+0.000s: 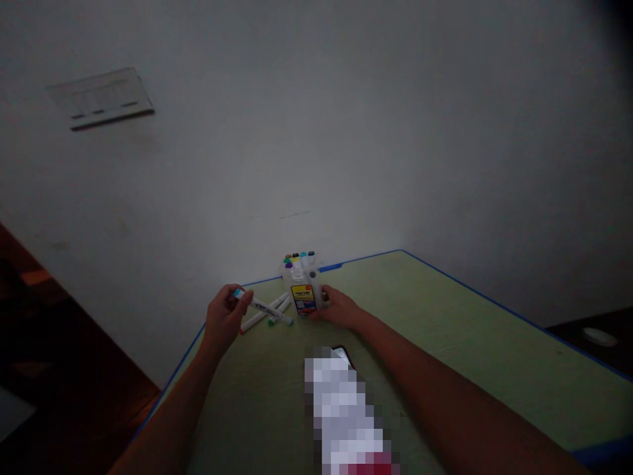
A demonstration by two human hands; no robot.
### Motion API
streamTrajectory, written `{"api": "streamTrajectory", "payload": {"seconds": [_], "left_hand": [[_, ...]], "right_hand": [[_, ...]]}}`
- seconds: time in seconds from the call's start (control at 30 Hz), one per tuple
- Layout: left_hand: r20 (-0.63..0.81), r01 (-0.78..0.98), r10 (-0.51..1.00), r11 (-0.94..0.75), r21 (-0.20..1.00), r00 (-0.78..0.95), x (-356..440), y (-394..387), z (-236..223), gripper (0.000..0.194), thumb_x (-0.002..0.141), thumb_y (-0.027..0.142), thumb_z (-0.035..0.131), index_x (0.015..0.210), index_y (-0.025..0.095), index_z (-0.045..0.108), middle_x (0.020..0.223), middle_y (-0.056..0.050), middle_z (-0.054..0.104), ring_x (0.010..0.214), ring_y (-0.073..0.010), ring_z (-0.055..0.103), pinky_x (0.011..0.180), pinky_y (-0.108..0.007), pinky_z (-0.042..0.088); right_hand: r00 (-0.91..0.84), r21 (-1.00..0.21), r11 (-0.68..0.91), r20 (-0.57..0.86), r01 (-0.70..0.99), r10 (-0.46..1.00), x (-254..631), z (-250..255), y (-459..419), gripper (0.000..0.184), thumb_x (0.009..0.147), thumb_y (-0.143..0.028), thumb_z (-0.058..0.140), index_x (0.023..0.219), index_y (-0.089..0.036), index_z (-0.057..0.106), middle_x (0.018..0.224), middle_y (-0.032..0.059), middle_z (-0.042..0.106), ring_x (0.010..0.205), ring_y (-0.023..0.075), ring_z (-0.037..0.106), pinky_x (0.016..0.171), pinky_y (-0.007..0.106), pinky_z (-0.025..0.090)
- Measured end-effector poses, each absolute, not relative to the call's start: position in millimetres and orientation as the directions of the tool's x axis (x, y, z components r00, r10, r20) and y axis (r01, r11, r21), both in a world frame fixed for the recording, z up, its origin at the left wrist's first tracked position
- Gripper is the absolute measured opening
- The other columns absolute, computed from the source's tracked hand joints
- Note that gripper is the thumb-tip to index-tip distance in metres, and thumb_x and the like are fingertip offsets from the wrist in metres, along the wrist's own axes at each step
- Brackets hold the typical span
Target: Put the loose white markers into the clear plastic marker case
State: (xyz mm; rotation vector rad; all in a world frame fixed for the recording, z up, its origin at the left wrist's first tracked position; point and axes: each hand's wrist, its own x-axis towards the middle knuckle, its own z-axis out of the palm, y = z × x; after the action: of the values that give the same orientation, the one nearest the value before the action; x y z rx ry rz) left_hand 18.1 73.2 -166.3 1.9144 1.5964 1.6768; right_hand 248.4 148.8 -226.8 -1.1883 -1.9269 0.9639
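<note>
Three loose markers (pixel 267 311) between hands, phone (pixel 342 355) nearer.

Your left hand (pixel 223 321) pinches a white blue-capped marker pen (pixel 262 307) above the green worktop (pixel 445 343); your right hand (pixel 339 308) grips the clear plastic marker box (pixel 303 292).

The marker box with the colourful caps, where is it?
In the head view the marker box stands upright near the table's far corner by the wall, held by the right hand, with loose markers lying just left of it.
</note>
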Motion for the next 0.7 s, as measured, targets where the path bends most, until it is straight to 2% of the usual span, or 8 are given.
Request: {"api": "streamTrajectory", "payload": {"seconds": [0.27,0.7], "left_hand": [[0.620,0.586,0.763,-0.421,0.693,-0.185,16.9,74.1,-169.2,0.026,0.071,0.040,0.059,0.076,0.016,0.049,0.047,0.007,0.040,0.041,-0.0070,0.035,0.039,-0.017,0.026],[0.581,0.686,0.797,-0.330,0.648,-0.165,12.1,76.8,-172.3,0.029,0.072,0.045,0.055,0.077,0.017,0.049,0.045,0.008,0.038,0.039,-0.0082,0.033,0.039,-0.019,0.025]], "right_hand": [[-0.373,-0.846,0.302,0.134,0.440,0.918,249.0,-224.2,146.7,0.070,0.051,-0.036,0.077,0.114,-0.019,0.050,0.109,0.0079,0.061,0.100,0.0263,0.057,0.083,0.037,0.045],[-0.372,-0.846,0.307,0.141,0.436,0.917,248.6,-226.8,149.3,0.072,0.052,-0.035,0.076,0.115,-0.018,0.048,0.112,0.0090,0.059,0.103,0.0264,0.055,0.086,0.038,0.043]]}}
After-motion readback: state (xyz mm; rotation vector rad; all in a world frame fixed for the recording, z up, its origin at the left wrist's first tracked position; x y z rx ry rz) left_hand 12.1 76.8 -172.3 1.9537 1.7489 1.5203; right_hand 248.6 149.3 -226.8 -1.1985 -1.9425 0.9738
